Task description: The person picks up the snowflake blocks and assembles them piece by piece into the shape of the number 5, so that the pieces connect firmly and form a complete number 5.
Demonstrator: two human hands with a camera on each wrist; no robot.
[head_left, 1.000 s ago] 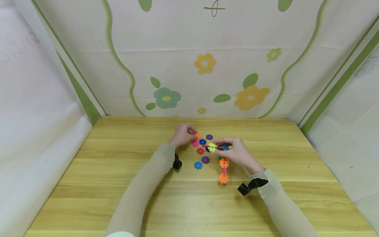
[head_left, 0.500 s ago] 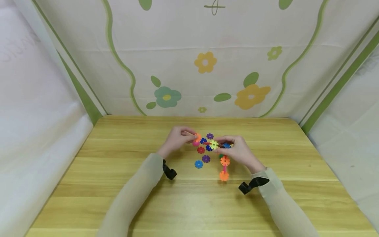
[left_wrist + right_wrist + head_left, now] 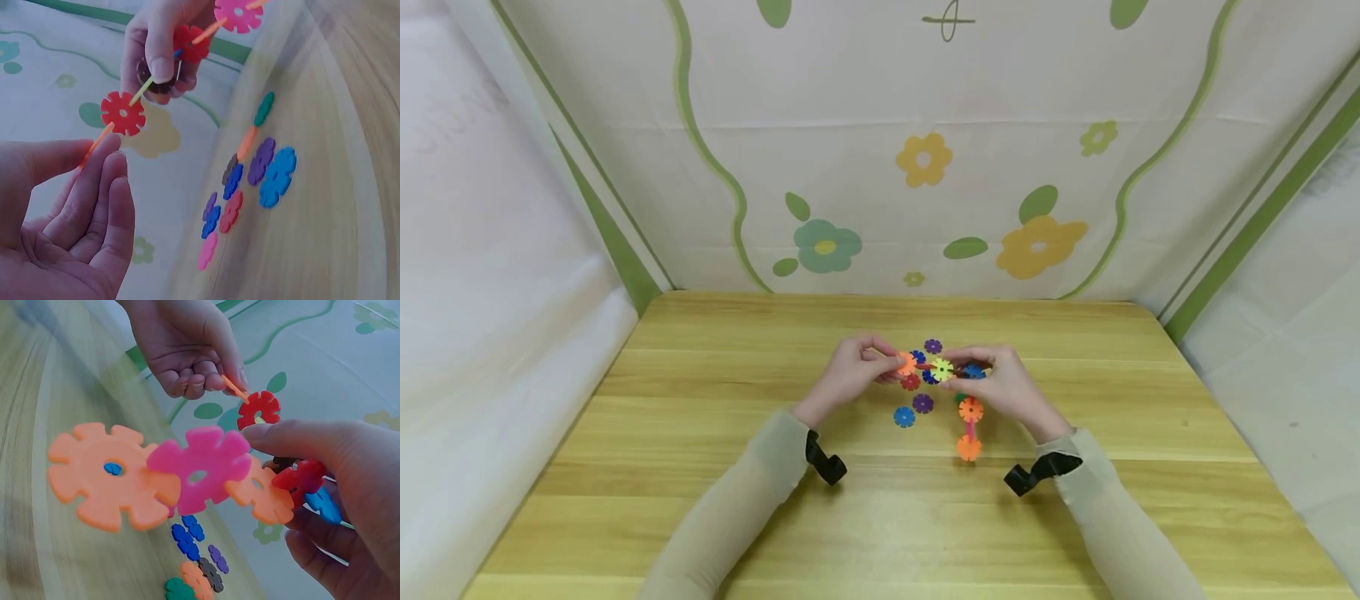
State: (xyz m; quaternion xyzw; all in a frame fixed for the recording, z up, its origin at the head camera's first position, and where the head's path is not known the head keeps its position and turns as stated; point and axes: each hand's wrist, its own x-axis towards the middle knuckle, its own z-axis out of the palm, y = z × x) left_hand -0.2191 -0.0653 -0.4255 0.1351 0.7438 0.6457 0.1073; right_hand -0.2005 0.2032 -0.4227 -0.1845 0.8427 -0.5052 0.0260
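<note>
A chain of linked discs (image 3: pixel 976 409) hangs from my right grip (image 3: pixel 1006 385), pinched by thumb and fingers. My left grip (image 3: pixel 856 372) pinches an orange disc (image 3: pixel 911 361), its edge at the chain's red end disc (image 3: pixel 133 114). Loose discs (image 3: pixel 904 421) lie below on the bench (image 3: pixel 880 525); flowered cloth (image 3: pixel 827 167) behind.

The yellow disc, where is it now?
In the head view, the yellow disc sits just right of centre, between the right hand and the orange disc pinched by the left hand.
</note>
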